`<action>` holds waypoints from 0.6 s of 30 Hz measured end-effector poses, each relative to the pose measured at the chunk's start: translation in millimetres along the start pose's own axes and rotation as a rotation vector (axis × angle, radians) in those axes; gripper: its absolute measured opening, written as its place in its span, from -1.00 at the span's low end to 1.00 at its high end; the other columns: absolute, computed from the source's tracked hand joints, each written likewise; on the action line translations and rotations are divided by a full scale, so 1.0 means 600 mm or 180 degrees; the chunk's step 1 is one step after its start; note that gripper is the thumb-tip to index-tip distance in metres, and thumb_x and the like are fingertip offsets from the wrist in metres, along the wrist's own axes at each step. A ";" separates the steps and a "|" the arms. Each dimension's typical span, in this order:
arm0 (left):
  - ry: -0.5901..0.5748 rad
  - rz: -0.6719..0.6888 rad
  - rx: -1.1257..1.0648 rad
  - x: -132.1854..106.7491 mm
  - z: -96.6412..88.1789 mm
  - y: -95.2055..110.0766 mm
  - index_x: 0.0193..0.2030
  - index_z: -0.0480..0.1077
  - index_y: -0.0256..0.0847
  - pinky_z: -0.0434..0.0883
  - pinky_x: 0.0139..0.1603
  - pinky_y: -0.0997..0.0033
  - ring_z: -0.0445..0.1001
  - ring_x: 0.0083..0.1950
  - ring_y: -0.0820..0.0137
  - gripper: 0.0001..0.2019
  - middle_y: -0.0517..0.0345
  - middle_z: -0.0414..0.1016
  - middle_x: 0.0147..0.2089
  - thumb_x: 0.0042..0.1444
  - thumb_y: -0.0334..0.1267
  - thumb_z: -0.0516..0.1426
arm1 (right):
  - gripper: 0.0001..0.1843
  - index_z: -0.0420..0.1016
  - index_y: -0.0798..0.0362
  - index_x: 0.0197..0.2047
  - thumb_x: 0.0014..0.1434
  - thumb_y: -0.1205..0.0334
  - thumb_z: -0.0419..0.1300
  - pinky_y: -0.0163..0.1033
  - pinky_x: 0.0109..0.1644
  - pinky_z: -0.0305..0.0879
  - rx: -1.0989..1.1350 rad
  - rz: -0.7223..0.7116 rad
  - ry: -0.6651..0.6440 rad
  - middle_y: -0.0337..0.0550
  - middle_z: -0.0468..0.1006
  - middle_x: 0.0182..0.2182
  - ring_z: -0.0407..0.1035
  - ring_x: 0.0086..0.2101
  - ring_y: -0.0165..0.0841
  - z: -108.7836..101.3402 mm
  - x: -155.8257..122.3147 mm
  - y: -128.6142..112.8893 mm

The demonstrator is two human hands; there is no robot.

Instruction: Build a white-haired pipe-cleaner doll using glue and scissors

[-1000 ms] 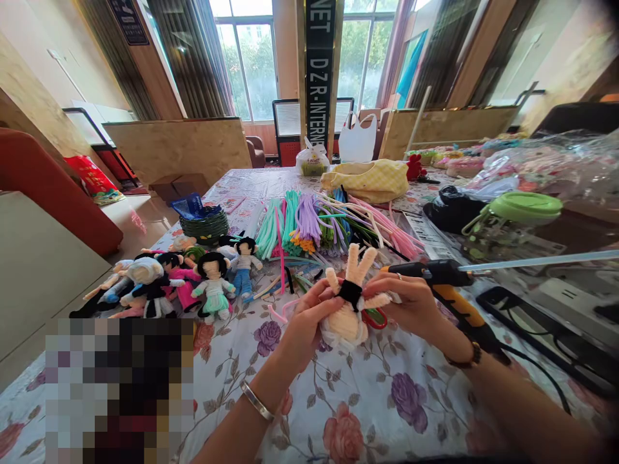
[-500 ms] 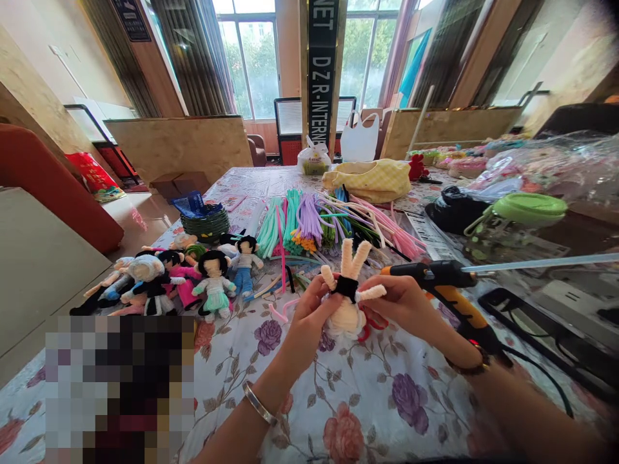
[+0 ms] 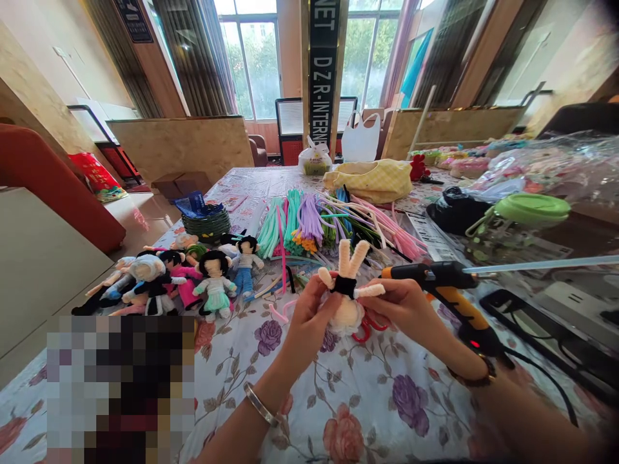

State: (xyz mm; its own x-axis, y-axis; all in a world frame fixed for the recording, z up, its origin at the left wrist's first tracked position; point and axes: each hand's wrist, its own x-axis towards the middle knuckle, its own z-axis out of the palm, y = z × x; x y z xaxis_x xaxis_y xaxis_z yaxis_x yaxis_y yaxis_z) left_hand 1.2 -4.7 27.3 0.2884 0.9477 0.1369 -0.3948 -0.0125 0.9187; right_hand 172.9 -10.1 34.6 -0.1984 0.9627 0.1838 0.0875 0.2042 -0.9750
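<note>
Between my two hands is a cream pipe-cleaner doll (image 3: 349,314), turned so its legs point away from me and its round head is toward me. A black band wraps its middle. My left hand (image 3: 309,308) is closed around the doll's left side, thumb on the body near the black band. With fingers pinched, my right hand (image 3: 403,306) holds the doll's arm on the right. Red-handled scissors (image 3: 368,327) lie on the table just behind the doll, partly hidden. To the right, a black and yellow glue gun (image 3: 449,290) rests with a clear glue stick in its back.
Bundles of coloured pipe cleaners (image 3: 309,222) lie beyond my hands. Several finished dolls (image 3: 213,283) are piled at the left, near stacked green baskets (image 3: 207,225). A yellow checked cloth bag (image 3: 370,180) and a green-lidded jar (image 3: 529,209) stand farther back. The floral tablecloth (image 3: 232,386) covers the table.
The doll has tilted and shifted slightly left in my hands, with its head showing less. Both hands keep their hold.
</note>
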 end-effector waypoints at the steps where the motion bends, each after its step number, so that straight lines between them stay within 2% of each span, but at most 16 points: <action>1: -0.0009 0.0054 0.0033 0.000 0.000 0.000 -0.06 0.39 -0.11 0.31 -0.11 0.47 0.39 -0.07 0.38 -0.74 0.15 0.46 -0.08 0.08 -0.24 0.19 | -0.76 0.49 0.11 -0.45 0.11 0.10 0.25 -0.37 -0.65 -0.01 -0.0147 -0.0141 0.0111 -0.33 0.35 -0.69 0.10 -0.69 -0.55 0.000 -0.001 -0.001; 5: 0.0050 0.0216 0.0033 0.002 0.001 -0.002 -0.12 0.40 -0.14 0.33 -0.11 0.42 0.42 -0.07 0.33 -0.75 0.11 0.51 -0.12 0.03 -0.23 0.22 | -0.92 0.59 0.01 -0.34 0.12 0.27 0.24 -0.33 -0.46 0.30 -0.0936 -0.1124 0.0500 -0.17 0.56 -0.42 0.40 -0.45 -0.40 0.000 -0.006 -0.001; 10: 0.0180 0.0325 -0.0018 0.001 0.001 -0.005 -0.24 0.40 -0.16 0.37 -0.13 0.36 0.47 -0.12 0.30 -0.79 0.10 0.53 -0.17 -0.03 -0.23 0.27 | -0.69 0.58 -0.07 -0.19 0.11 0.51 0.18 -0.34 -0.31 0.39 -0.1757 -0.2335 0.0843 -0.19 0.57 -0.32 0.45 -0.37 -0.43 0.001 -0.016 0.007; 13: 0.0146 0.0480 0.0025 0.000 0.001 -0.003 -0.24 0.40 -0.14 0.36 -0.07 0.34 0.46 -0.10 0.32 -0.82 0.11 0.53 -0.18 -0.01 -0.27 0.26 | -0.63 0.55 -0.08 -0.10 0.12 0.53 0.17 -0.30 -0.28 0.42 -0.1874 -0.2598 0.0764 -0.17 0.57 -0.30 0.47 -0.34 -0.40 0.000 -0.020 0.009; 18: -0.0096 0.0732 0.0094 0.000 -0.004 -0.003 -0.23 0.41 -0.12 0.33 0.00 0.32 0.45 -0.07 0.33 -0.87 0.13 0.51 -0.15 0.05 -0.32 0.21 | -0.67 0.56 -0.07 -0.12 0.14 0.50 0.17 -0.25 -0.29 0.43 -0.1755 -0.2654 0.0666 -0.15 0.57 -0.32 0.47 -0.34 -0.36 -0.001 -0.018 0.006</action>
State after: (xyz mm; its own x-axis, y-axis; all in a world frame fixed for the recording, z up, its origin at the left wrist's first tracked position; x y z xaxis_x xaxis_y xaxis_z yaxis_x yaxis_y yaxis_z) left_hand 0.0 -4.2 24.9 0.2199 0.9088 0.3546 -0.4277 -0.2369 0.8724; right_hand 176.1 -19.8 29.4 -0.2318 0.4776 0.8474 0.4472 0.8260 -0.3432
